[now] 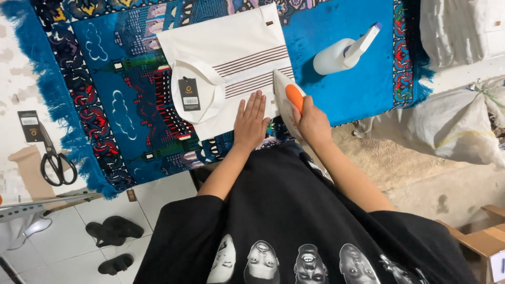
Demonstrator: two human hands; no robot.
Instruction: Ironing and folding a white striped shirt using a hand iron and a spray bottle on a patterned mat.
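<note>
Blue patterned rug [347,79] covering surface, folded white shirt [226,58] lying on it. Left hand [251,122] pressing flat, open, on shirt's near edge; right hand [311,123] gripping iron [286,100] beside it.

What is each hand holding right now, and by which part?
The right hand grips the iron by its orange handle. The left hand holds nothing, resting flat on the folded white shirt.

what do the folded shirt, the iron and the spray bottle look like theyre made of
Folded shirt: matte cream woven cloth, likely cotton, going by its soft creases and brown stripes. Iron: smooth white shell, probably plastic, with a glossy orange handle held by the right hand. Spray bottle: semi-glossy white plastic, by its moulded look.
</note>
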